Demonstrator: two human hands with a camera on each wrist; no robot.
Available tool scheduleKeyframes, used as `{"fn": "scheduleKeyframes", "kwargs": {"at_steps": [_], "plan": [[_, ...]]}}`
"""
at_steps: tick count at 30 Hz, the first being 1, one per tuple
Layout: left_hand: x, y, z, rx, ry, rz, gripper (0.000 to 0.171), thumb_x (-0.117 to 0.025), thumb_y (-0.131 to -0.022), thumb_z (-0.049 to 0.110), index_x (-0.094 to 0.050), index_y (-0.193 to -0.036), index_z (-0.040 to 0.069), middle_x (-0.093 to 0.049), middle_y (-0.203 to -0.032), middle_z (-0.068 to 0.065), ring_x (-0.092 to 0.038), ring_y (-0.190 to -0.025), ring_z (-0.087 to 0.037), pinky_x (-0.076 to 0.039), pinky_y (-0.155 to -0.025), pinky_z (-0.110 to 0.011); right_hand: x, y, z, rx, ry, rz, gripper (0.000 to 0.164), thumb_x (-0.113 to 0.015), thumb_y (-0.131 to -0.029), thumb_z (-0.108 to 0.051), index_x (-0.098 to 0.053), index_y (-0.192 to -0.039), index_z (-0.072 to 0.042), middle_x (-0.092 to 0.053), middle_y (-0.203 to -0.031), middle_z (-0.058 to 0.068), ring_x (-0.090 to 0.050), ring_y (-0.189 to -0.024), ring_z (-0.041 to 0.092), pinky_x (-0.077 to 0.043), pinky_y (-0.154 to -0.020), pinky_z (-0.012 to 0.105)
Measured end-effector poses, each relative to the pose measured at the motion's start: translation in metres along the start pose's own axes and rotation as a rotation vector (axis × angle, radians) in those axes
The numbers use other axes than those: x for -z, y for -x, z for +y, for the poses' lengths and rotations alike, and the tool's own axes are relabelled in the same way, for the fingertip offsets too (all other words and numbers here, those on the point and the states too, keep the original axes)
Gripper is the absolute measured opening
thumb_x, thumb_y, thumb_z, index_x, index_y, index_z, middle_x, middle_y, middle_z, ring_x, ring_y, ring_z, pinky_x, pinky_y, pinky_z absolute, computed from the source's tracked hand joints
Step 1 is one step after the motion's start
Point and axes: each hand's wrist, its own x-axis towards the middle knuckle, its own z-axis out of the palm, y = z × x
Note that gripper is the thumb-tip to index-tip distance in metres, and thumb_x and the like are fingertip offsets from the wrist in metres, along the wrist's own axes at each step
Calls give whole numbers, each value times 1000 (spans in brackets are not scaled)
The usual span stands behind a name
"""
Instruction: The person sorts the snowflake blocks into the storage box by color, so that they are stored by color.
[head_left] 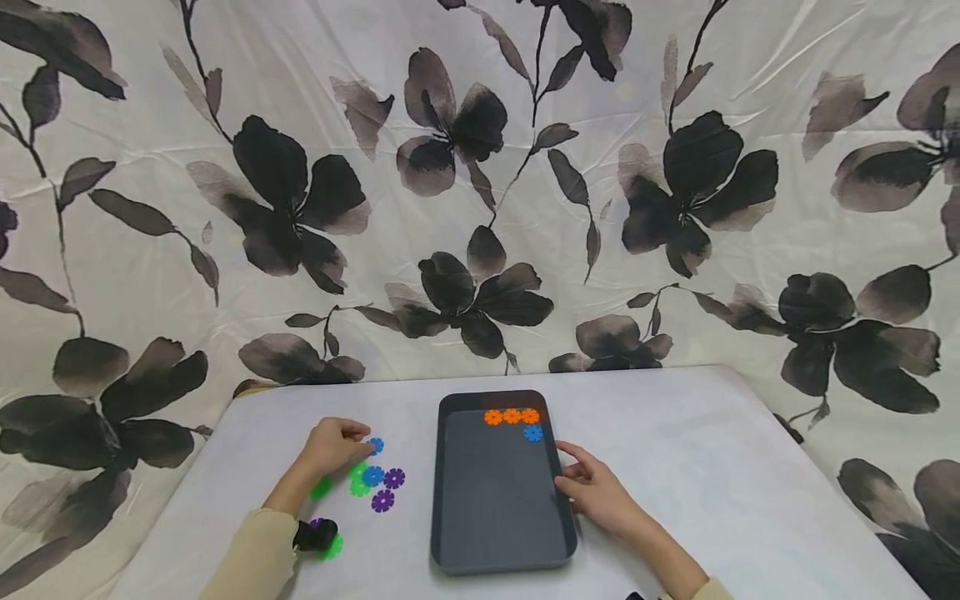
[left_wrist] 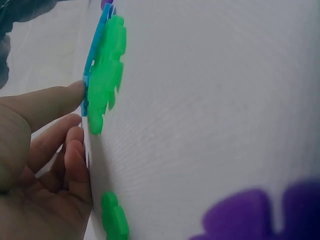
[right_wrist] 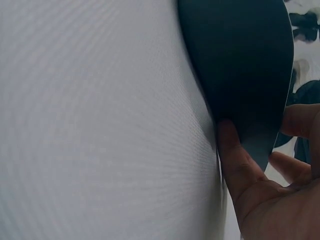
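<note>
My left hand (head_left: 335, 446) is over the left part of the table, its thumb and fingertips at a blue notched disc (head_left: 376, 446). In the left wrist view, the thumb meets a blue disc (left_wrist: 96, 47) seen edge-on beside green discs (left_wrist: 107, 70), the other fingers curled below. Another blue disc (head_left: 372, 476), green discs (head_left: 360, 488) and purple discs (head_left: 382, 501) lie close by. My right hand (head_left: 600, 492) grips the right side of a dark grey tray (head_left: 498, 560), thumb against the outer wall (right_wrist: 240, 55) and fingers at the rim.
Inside the tray's far right corner, three orange discs (head_left: 512, 416) form a row, with a blue disc (head_left: 533, 432) below the rightmost. A green disc (head_left: 332, 547) and a purple one are partly hidden by the black left wrist device (head_left: 315, 536). Floral cloth (head_left: 480, 208) hangs behind the white table (head_left: 675, 433).
</note>
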Motion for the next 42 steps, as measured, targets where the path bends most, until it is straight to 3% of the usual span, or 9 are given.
{"fn": "scheduleKeyframes", "kwargs": {"at_steps": [7,18,29,32,35,39,42], "plan": [[1,1,0,-14,-8,-43,19,-77,-82,13,-73,-96,0,-62,-81,-4,-54,-76,-20,-46,-66,-31,-1,0,-1,3,7,0,56,-61,-94,-9,-41,-147,-8,-55,-105,14,-58,-86,22,-56,-69,37],[5,1,7,-24,-73,-75,33,-85,-75,18,-72,-101,0,-56,-81,-4,-49,-78,-20,-43,-67,-32,-2,-1,-2,-7,12,5,56,-61,-94,-9,-41,-147,-9,-55,-104,14,-58,-85,22,-56,-69,37],[5,1,14,-52,-109,-76,21,-80,-80,12,-67,-95,4,-58,-79,-5,-51,-73,-21,-44,-65,-33,-3,-1,-2,-14,18,18,55,-61,-94,-9,-42,-146,-10,-55,-105,14,-58,-86,22,-56,-69,37],[5,-1,17,-43,-29,-84,13,-73,-86,8,-69,-97,3,-58,-78,-5,-53,-70,-19,-46,-61,-31,-3,-1,-2,-10,20,15,55,-61,-94,-9,-42,-146,-10,-56,-105,14,-58,-86,22,-56,-69,37],[4,-3,29,-44,119,-83,16,-68,-90,5,-67,-104,-2,-60,-81,-8,-57,-69,-17,-52,-62,-28,-3,1,-2,-10,21,16,56,-61,-94,-8,-41,-146,-9,-56,-105,14,-58,-86,22,-56,-69,37],[2,-2,64,-88,319,-61,24,-66,-91,3,-65,-112,-7,-63,-92,-14,-65,-75,-19,-57,-70,-29,-2,2,-3,-1,13,26,55,-62,-94,-8,-42,-146,-9,-56,-103,14,-58,-85,22,-56,-68,38],[-4,0,94,-120,407,-54,22,-66,-92,4,-67,-111,-6,-64,-97,-16,-67,-80,-20,-57,-73,-29,-2,3,-4,9,3,26,55,-62,-94,-7,-42,-145,-8,-55,-102,14,-57,-84,23,-56,-67,38]]}}
